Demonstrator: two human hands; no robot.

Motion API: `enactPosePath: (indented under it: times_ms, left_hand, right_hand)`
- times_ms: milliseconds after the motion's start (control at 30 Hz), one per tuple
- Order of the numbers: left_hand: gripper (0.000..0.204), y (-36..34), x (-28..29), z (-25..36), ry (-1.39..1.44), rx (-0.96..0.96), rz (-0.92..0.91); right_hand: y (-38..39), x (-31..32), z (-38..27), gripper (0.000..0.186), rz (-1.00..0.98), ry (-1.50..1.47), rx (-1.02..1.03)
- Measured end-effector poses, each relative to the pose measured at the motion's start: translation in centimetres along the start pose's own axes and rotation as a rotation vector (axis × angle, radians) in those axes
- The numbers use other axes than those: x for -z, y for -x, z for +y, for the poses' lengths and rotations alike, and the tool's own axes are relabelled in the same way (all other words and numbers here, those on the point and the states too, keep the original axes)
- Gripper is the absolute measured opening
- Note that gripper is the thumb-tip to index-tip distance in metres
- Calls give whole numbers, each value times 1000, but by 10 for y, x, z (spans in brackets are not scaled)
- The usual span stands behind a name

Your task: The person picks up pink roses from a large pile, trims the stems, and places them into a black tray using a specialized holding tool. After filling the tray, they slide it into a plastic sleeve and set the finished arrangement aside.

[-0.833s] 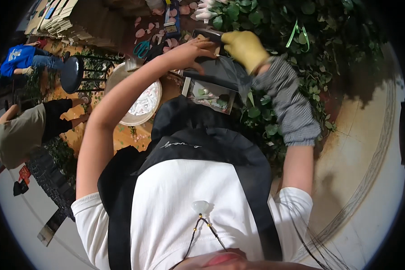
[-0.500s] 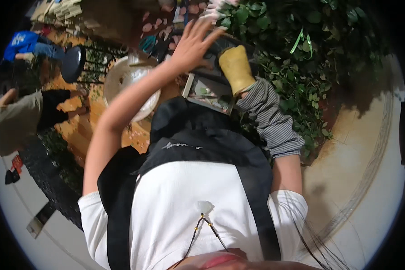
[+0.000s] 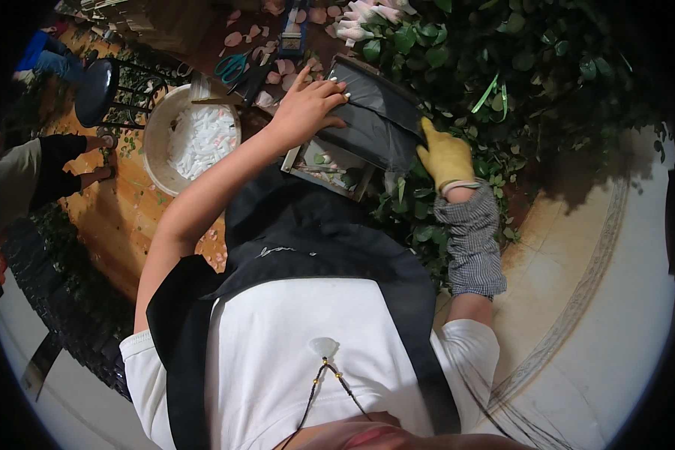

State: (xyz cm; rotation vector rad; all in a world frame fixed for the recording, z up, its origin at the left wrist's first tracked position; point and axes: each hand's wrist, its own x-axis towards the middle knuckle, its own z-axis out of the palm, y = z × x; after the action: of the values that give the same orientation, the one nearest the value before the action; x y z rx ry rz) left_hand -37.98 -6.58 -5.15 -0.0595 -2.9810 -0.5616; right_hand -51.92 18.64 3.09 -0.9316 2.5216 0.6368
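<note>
A flat box or board covered in dark, shiny plastic film [image 3: 371,124] lies at a slant in front of me. My bare left hand [image 3: 307,109] rests on its left end, fingers spread and slightly bent over the film. At its right end, my right hand [image 3: 448,156] wears a yellow glove, with a grey checked sleeve cover above it. Thumb and forefinger are apart beside the corner, and nothing shows between them. Below the dark cover sits an open tray or drawer [image 3: 326,161] with leaf and petal scraps inside.
Leafy green stems [image 3: 517,82] fill the right side, and pale pink buds [image 3: 367,19] lie beyond. Teal-handled scissors [image 3: 231,69] lie among loose petals. To the left stand a bucket [image 3: 154,146] of white pieces and a black stool [image 3: 96,91]. Another person [image 3: 22,176] is at far left.
My left hand has come down onto the dark cover. My right hand has shifted from over the cover to its right corner, uncovering more of it. The whole view has shifted slightly.
</note>
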Motion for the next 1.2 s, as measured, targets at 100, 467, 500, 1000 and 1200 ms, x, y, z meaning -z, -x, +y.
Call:
enactPosePath:
  times_ms: [100,467,500,1000,1200]
  left_hand:
    - [48,-3,-6,-9,-31,-10,9]
    - [45,10,-2,7,248,89,310]
    - [47,16,-4,6,348,327,376]
    - [26,16,-40,-16,919,532,282]
    - [25,31,-23,-103,419,520,327]
  right_hand:
    - [-2,48,1,59,409,-223,353]
    - [-61,-14,-59,45,351,-862,652]
    - [-59,-12,-59,45,364,-846,680]
    - [-42,30,-81,65,288,-509,550]
    - [-41,39,-86,66,293,-493,526]
